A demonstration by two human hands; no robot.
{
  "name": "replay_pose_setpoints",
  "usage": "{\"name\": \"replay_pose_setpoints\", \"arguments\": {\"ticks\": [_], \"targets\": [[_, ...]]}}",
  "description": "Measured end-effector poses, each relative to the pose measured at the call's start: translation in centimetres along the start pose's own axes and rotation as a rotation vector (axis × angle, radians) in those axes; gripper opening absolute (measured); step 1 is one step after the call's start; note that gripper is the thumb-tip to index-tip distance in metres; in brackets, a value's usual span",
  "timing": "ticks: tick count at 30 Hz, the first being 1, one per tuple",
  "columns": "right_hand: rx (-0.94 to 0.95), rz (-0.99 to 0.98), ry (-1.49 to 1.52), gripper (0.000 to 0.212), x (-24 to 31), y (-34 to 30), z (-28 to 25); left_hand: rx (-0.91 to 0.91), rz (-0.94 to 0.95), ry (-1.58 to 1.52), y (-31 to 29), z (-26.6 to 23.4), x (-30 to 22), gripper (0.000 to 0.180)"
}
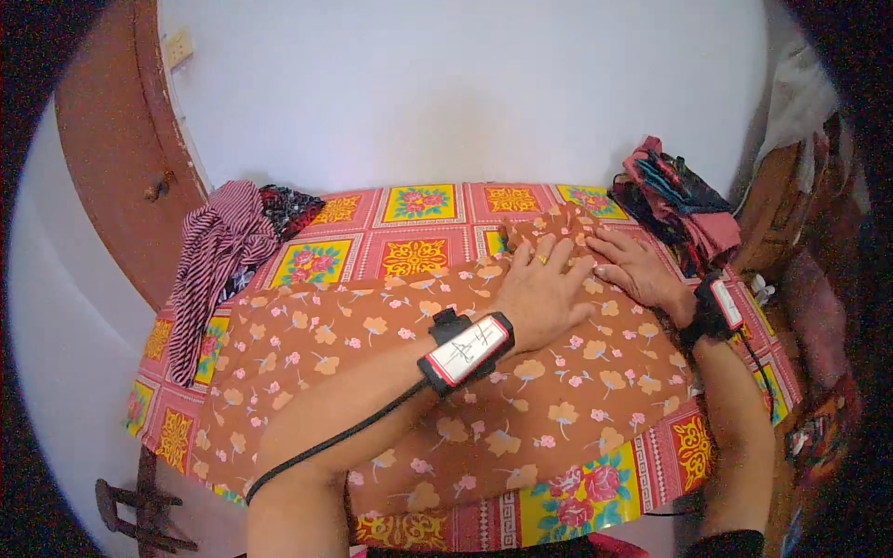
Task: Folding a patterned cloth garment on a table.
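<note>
A brown cloth [446,437] printed with orange and pink flowers is spread across the table. Its far right part lies bunched and wrinkled. My left hand [539,293] rests flat on the cloth right of the middle, fingers spread, with a ring on one finger. Just to its right, my right hand [642,270] also lies on the fabric with its fingers stretched out toward the bunched part. Neither hand grips anything. Each wrist carries a strapped black device with a white label and a cable.
A patterned table cover [414,256] in red and yellow squares shows around the cloth. Striped clothing [223,232] is heaped at the far left, folded garments [674,200] at the far right. A white wall [465,102] stands behind, a brown door [112,139] to the left.
</note>
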State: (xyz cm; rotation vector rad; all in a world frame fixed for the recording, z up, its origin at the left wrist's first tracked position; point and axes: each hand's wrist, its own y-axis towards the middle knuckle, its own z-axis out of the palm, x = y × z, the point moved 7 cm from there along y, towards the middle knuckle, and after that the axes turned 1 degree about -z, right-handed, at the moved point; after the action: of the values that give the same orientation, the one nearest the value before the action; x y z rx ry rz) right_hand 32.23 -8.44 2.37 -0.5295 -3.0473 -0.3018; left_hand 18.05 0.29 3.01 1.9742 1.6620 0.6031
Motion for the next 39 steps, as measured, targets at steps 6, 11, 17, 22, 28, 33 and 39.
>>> {"name": "replay_pose_setpoints", "arguments": {"ticks": [6,11,17,22,28,33,39], "targets": [[-0.409,0.179,-0.292,0.050,2.5,-1.8,-3.3,0.004,-0.065,-0.005,-0.6,-1.6,1.1,0.045],[-0.398,-0.242,-0.128,0.049,4.0,-1.0,-1.9,-0.010,-0.023,0.051,-3.7,-3.8,3.5,0.041],[-0.074,-0.161,0.140,0.055,1.6,0.1,0.8,0.363,-0.205,-0.071,-8.8,-5.2,7.3,0.056],[-0.068,0.057,0.031,0.060,1.3,-0.2,0.7,0.524,-0.311,0.046,-10.6,-5.5,10.9,0.059],[-0.002,0.165,-0.046,0.057,0.2,-0.6,0.1,0.414,-0.393,0.207,-12.5,-6.2,15.3,0.052],[-0.256,0.265,-0.107,0.058,-1.4,-0.9,-0.6,0.204,-0.474,0.229,-13.2,-9.0,16.3,0.038],[-0.299,-0.063,-0.028,0.070,6.0,-1.6,-4.5,0.181,-0.108,0.153,-9.1,-9.7,8.7,0.039]]}}
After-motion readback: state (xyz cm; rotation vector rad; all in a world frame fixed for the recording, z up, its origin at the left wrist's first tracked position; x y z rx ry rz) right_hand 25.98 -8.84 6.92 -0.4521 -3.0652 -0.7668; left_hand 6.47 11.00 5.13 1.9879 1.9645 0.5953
